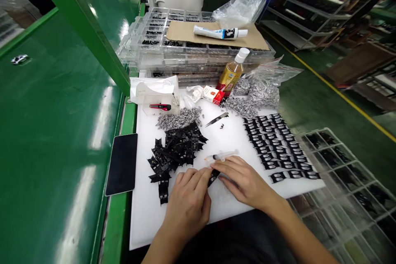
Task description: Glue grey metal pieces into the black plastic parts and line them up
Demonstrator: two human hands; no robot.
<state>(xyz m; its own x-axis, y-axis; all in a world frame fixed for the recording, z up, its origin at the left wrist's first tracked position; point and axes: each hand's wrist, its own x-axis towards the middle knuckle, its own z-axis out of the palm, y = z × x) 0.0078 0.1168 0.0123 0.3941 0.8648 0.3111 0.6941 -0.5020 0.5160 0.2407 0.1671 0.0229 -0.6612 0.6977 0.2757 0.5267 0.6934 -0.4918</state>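
On the white work board (235, 136), my left hand (188, 200) and my right hand (244, 181) meet over one small black plastic part (213, 176). Fingers of both hands pinch it between them. Just left of my hands lies a pile of the same black parts (176, 148). A small syringe (221, 156) lies just beyond my fingertips. To the right, finished black parts (278, 142) lie in neat rows. A heap of small silver metal pieces (177, 117) sits behind the black pile, with tweezers (216, 119) beside it.
A dark phone (122, 164) lies on the green bench edge at left. A bag of silver pieces (256, 93), a bottle (232, 72), a red box (213, 94) and stacked clear trays (192, 45) stand behind. Another clear tray (346, 189) sits at right. A person in white sits beyond.
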